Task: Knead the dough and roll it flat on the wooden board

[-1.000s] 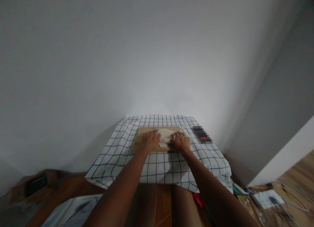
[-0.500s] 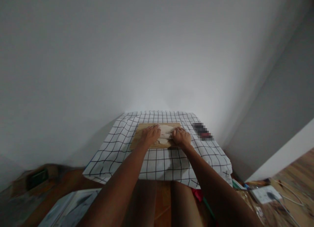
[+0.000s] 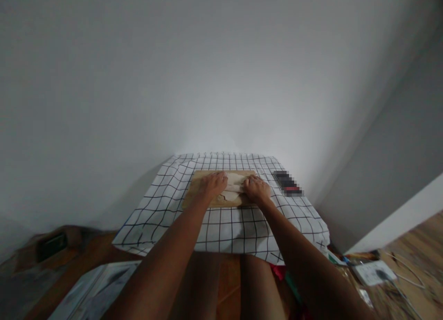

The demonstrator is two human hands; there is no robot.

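Note:
A sheet of pale dough (image 3: 236, 182) lies on a light wooden board (image 3: 194, 190), its near part showing a dark wavy line. My left hand (image 3: 215, 183) presses on the dough's left end with the fingers curled over it. At the right end, my right hand (image 3: 256, 188) grips the dough in the same way, knuckles up. Between the hands the far part of the dough looks folded or raised. Fingertips of both hands are partly hidden.
Beneath the board, a white cloth with dark checks (image 3: 221, 227) covers the low table. A blurred-out dark object (image 3: 288, 183) lies to the right. A wall rises behind. A white power strip (image 3: 373, 273) with cables sits on the floor at right, and a box (image 3: 51, 247) at left.
Both hands stay on the dough with hardly any shift. The whole view has tilted slightly, so the table sits a little higher in the picture.

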